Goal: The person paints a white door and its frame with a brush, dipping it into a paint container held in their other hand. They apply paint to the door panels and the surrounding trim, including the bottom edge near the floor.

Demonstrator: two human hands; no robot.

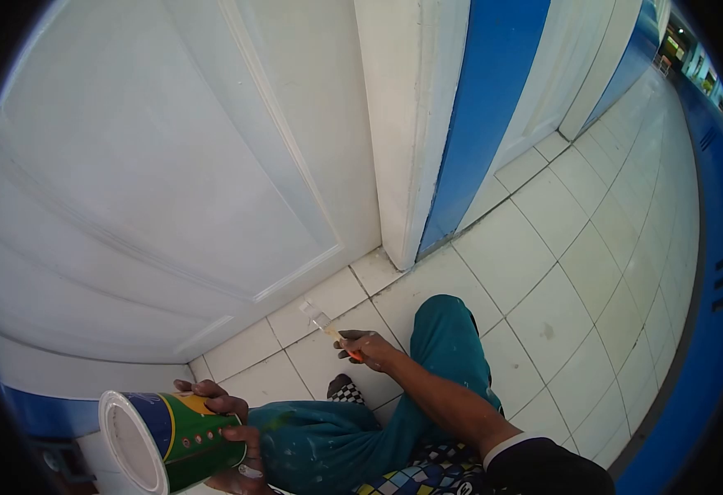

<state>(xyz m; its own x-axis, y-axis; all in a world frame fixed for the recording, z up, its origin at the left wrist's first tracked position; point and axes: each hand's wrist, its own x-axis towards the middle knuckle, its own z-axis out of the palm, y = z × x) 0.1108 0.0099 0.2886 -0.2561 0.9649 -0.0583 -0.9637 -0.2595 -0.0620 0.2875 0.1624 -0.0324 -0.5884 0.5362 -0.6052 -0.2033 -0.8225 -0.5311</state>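
Working remotely, I had my left grip [236,422] wrapped around a tilted can [178,441], out in front of the door [188,181]. My right grip [366,347] grasped a brush [322,322] near the door's lower edge. I couldn't tell whether the can's pale end was open; if so, I judged, further tilting could spill its contents before the door.
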